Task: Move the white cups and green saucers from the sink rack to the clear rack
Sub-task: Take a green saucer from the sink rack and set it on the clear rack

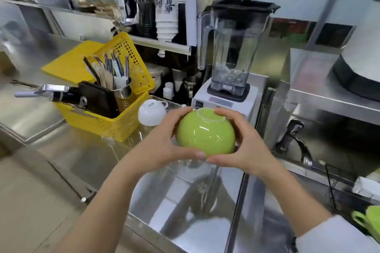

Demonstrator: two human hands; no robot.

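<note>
Hands meet at the middle of the view, both clasped around one green saucer (205, 132) that is turned bottom up, its pale foot ring facing the camera. The left hand (162, 144) grips the saucer's left edge, thumb along the lower rim and fingers over the top; the right hand (244, 144) mirrors it on the right edge, and the two thumbs nearly touch beneath the saucer. The saucer is held in the air above the steel desk (82, 150). Just beyond the left hand a white cup (152, 114) lies upside down, beside a yellow basket (115, 121) holding utensils. A blender (230, 53) stands behind the saucer. At the lower right edge a green cup (370, 222) shows partly.
</note>
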